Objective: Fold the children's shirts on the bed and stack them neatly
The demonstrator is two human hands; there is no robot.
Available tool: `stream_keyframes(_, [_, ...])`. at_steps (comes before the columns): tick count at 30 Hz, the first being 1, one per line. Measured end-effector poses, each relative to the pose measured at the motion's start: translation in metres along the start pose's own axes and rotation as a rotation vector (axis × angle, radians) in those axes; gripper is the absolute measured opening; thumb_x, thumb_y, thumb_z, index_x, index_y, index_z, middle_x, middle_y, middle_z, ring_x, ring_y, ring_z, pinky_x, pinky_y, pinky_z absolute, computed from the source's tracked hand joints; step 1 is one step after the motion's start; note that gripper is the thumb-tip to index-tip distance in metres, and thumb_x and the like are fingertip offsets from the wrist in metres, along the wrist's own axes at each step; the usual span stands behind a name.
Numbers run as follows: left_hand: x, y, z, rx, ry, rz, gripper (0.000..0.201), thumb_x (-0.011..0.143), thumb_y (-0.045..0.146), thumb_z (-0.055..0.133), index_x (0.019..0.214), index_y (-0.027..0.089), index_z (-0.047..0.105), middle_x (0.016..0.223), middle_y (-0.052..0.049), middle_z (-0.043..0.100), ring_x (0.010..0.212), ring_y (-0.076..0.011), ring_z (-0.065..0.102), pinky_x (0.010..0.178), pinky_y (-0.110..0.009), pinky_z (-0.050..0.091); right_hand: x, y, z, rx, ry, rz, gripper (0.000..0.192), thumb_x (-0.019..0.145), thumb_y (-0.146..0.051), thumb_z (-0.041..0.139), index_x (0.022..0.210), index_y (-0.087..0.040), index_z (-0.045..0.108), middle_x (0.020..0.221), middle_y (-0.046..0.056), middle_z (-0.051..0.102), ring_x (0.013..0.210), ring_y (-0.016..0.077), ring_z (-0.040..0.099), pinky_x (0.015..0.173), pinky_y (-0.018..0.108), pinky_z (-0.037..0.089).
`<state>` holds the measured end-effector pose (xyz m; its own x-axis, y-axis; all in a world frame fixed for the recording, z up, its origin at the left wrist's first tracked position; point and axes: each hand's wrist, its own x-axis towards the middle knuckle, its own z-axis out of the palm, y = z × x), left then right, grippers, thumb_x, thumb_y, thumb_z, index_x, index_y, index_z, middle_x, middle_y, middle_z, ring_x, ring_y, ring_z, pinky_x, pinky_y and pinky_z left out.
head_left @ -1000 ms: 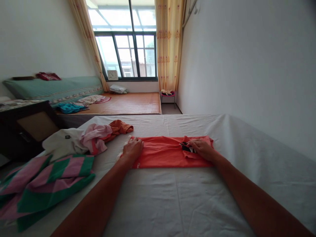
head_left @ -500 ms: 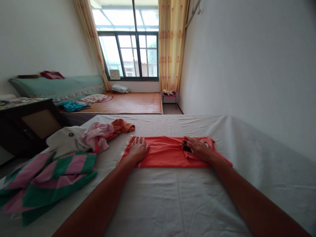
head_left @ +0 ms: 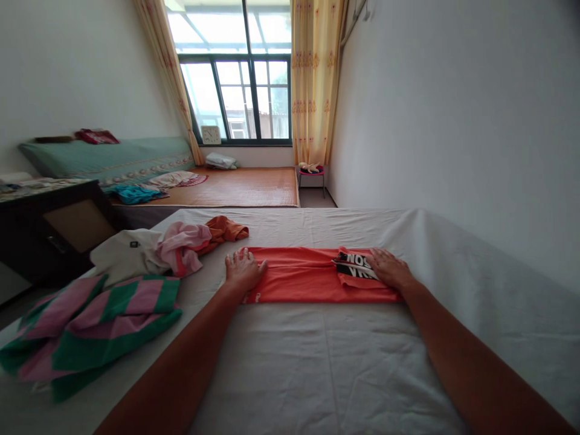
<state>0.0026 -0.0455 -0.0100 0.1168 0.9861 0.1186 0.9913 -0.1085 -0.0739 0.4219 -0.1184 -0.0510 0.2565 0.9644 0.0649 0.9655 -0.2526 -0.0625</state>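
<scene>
Both hands' fingers [head_left: 235,258] lie flat, apart, on orange shirt [head_left: 299,279]; print partly hidden

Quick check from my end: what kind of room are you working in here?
Most likely a bedroom in a home. Both hands press an orange shirt flat on a bed with a white sheet, loose clothes lie beside it, and a curtained window lights a second sleeping platform with a woven mat.

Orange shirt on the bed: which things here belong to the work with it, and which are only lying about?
In hand:
- orange shirt, folded into a long strip
- left hand, flat on its left end
- right hand, flat on its right end

Lying about:
- pink and green striped cloth
- clothes pile
- clock
- stool
</scene>
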Motion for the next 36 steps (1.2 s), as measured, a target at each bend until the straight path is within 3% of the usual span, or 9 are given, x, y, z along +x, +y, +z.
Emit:
stream_keyframes(3, [-0.003,-0.003,-0.005,0.004,0.045,0.023,0.064,0.089,0.051,0.032,0.129,0.005,0.052,0.144,-0.022,0.038,0.135,-0.0370,0.028,0.108,-0.058,0.015,-0.008,-0.010,-0.010,-0.007,0.147,-0.024,0.058,0.094,-0.047,0.020,0.139,-0.016,0.042,0.145,0.010,0.040,0.136,0.0276,0.031,0.108,0.052,0.027])
stream_keyframes(7, [-0.012,0.008,-0.005,-0.084,0.180,0.311,0.050,0.094,0.039,0.031,0.135,0.014,0.048,0.150,-0.012,0.032,0.141,-0.0258,0.020,0.114,-0.045,0.012,-0.020,-0.041,-0.022,0.022,0.387,-0.346,0.053,0.096,-0.042,0.024,0.141,-0.020,0.041,0.150,0.007,0.034,0.141,0.0258,0.020,0.111,0.048,0.022])
stream_keyframes(12, [-0.022,0.025,0.003,-0.242,-0.046,0.534,0.055,0.095,0.053,0.022,0.144,0.031,0.031,0.153,-0.001,0.027,0.141,-0.0217,0.021,0.113,-0.042,0.017,-0.028,-0.070,-0.012,0.092,0.143,-0.620,0.053,0.096,-0.048,0.026,0.144,-0.028,0.034,0.148,0.002,0.038,0.137,0.0208,0.030,0.111,0.044,0.026])
stream_keyframes(18, [-0.015,0.013,0.010,-0.231,-0.077,0.396,0.055,0.095,0.051,0.022,0.144,0.028,0.032,0.154,-0.004,0.025,0.141,-0.0234,0.020,0.113,-0.045,0.016,-0.024,-0.063,-0.003,0.139,0.078,-0.639,0.053,0.095,-0.051,0.025,0.143,-0.030,0.036,0.147,0.000,0.038,0.138,0.0199,0.029,0.112,0.044,0.025])
stream_keyframes(23, [-0.004,-0.014,0.012,-0.138,0.102,0.184,0.043,0.095,0.038,0.029,0.130,0.029,0.052,0.144,-0.005,0.043,0.135,-0.0262,0.030,0.111,-0.051,0.016,-0.022,-0.061,-0.003,0.154,0.086,-0.652,0.054,0.095,-0.052,0.026,0.141,-0.028,0.040,0.146,0.001,0.040,0.136,0.0207,0.032,0.112,0.043,0.026])
stream_keyframes(26, [0.000,-0.036,0.008,-0.146,0.134,0.058,0.041,0.092,0.036,0.035,0.128,0.028,0.054,0.139,-0.008,0.048,0.125,-0.0281,0.041,0.102,-0.048,0.030,-0.022,-0.060,-0.004,0.176,0.092,-0.666,0.054,0.095,-0.052,0.026,0.139,-0.027,0.044,0.145,0.003,0.042,0.135,0.0210,0.034,0.111,0.043,0.027])
stream_keyframes(30, [0.005,-0.056,-0.005,-0.225,0.058,-0.061,0.044,0.088,0.042,0.040,0.121,0.018,0.058,0.121,-0.013,0.060,0.108,-0.0270,0.054,0.086,-0.035,0.041,-0.021,-0.058,-0.005,0.232,0.108,-0.692,0.051,0.094,-0.051,0.029,0.134,-0.025,0.050,0.141,0.004,0.047,0.133,0.0217,0.038,0.111,0.045,0.029])
stream_keyframes(33, [0.007,-0.062,-0.019,-0.279,-0.094,-0.115,0.042,0.083,0.049,0.045,0.093,0.014,0.067,0.092,-0.011,0.067,0.086,-0.0248,0.060,0.070,-0.029,0.041,-0.018,-0.054,-0.005,0.321,0.127,-0.716,0.048,0.095,-0.047,0.030,0.131,-0.025,0.053,0.136,0.005,0.053,0.130,0.0214,0.043,0.109,0.044,0.032])
stream_keyframes(36, [0.007,-0.063,-0.029,-0.308,-0.190,-0.138,0.043,0.071,0.055,0.057,0.065,0.013,0.063,0.061,-0.005,0.060,0.068,-0.0222,0.058,0.056,-0.027,0.036,-0.015,-0.047,-0.007,0.415,0.181,-0.694,0.047,0.095,-0.043,0.028,0.128,-0.022,0.055,0.131,0.007,0.057,0.126,0.0218,0.048,0.107,0.044,0.036])
